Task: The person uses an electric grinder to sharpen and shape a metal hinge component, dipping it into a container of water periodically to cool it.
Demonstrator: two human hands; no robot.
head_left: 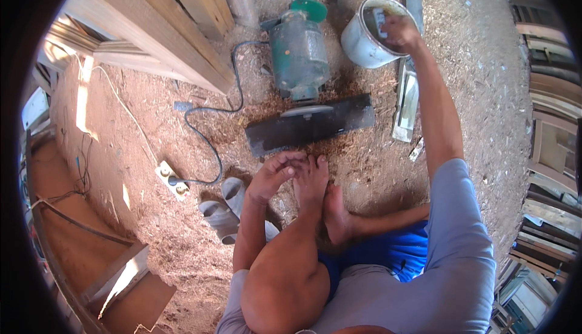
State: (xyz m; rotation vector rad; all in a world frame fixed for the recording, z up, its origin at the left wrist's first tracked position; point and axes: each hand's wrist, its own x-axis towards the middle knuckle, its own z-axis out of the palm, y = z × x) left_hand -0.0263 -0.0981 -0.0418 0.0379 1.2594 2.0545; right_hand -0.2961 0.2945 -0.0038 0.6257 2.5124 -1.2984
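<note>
My right hand [401,31] reaches down into a white bucket [371,57]. Its fingers are blurred beside a pale, roughly rectangular piece [380,22] inside the rim; whether they grip it is unclear. By my bare foot [311,179], my left hand [276,173] hangs loosely over the toes, thumb apart from the bent fingers, nothing visible in it. In front of my feet stands a green electric motor [298,55] with a round disc [307,111] on its near end. A dark, long board or trough [309,129] lies under the disc.
A black cable [234,79] runs from the motor to a white socket strip [171,180]. Grey sandals [219,215] lie left of my left forearm. Wooden beams [163,24] rise at the far left. Stacked boards [555,100] line the right side. Wood shavings cover the ground.
</note>
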